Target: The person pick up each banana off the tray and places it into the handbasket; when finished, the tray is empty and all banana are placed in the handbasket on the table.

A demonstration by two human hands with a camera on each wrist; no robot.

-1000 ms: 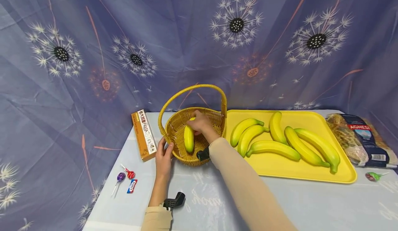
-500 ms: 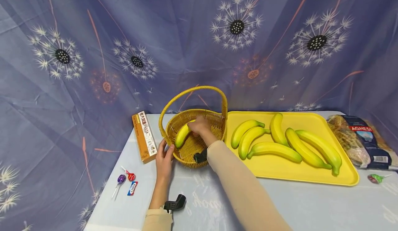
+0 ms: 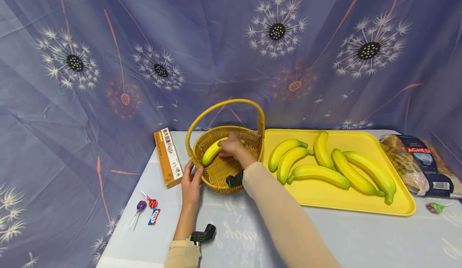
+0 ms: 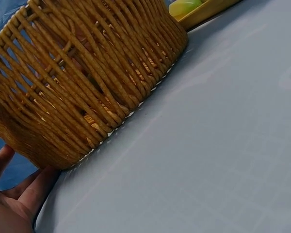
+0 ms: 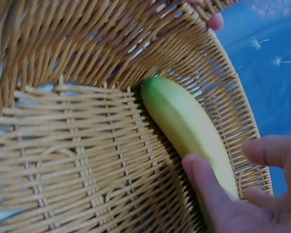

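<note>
One banana [image 3: 212,151] lies inside the wicker basket [image 3: 249,136], leaning against its far-left inner wall. The right hand [image 3: 234,147] is over it with fingers curled about its upper end, the thumb [image 5: 208,189] pressed on the fruit in the right wrist view. The left hand [image 3: 190,181] rests with straight fingers against the basket's outer wall, steadying it on the worktop [image 3: 361,236]. Judged from this: one fruit is placed, grip not yet released. Six bananas [image 3: 317,171] remain on the yellow tray [image 3: 404,210], just right of the basket.
</note>
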